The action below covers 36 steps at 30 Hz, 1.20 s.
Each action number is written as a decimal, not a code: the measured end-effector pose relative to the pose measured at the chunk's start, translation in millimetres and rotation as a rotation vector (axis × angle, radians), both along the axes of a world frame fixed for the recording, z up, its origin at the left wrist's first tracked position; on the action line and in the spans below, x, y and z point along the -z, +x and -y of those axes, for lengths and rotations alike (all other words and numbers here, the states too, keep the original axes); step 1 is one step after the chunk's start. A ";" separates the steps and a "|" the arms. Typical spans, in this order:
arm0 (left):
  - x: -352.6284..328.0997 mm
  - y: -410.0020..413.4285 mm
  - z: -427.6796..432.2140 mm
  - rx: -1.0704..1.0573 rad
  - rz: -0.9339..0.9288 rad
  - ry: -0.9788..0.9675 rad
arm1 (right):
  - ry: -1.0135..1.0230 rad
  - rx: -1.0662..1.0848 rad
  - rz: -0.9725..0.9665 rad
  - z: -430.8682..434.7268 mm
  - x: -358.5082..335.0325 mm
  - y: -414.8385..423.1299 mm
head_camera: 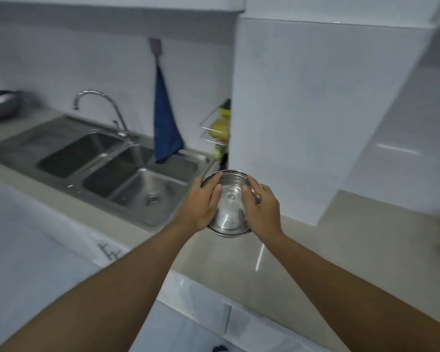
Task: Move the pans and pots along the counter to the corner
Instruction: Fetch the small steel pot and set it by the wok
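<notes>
A small round steel pot (231, 199) is held between both hands above the beige counter (328, 250), just right of the sink and in front of a white tiled pillar. My left hand (201, 203) grips its left rim, with the fingers curled over the edge. On the right rim sits my right hand (261, 207), fingers over a small side handle. The pot is empty, and its shiny inside shows. Whether it touches the counter I cannot tell. A dark metal pan (0, 104) sits on the counter at the far left edge.
A double steel sink (107, 163) with a curved tap (99, 107) lies to the left. A blue towel (164, 118) hangs on the wall. A wire rack with yellow bottles (220, 125) stands behind the pillar (315, 110). Counter continues right past the pillar.
</notes>
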<state>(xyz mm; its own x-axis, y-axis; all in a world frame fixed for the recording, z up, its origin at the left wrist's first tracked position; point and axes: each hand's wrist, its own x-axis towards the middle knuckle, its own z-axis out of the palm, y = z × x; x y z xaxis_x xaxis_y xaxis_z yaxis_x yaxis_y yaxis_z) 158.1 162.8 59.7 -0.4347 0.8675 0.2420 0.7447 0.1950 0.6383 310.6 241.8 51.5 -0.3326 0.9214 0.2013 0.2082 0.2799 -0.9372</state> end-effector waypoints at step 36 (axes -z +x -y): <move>-0.7 -499.7 289.4 -0.751 0.058 -0.084 | -0.025 -0.722 0.012 206.2 5.2 -595.3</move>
<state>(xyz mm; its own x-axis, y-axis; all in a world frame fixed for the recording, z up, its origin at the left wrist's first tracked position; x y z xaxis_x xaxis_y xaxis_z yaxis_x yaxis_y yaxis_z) -341.6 -126.6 60.4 -0.9260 0.3479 0.1467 0.3581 0.6864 0.6329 -284.7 35.6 46.3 -0.8621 0.4755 0.1753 -0.0100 0.3300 -0.9439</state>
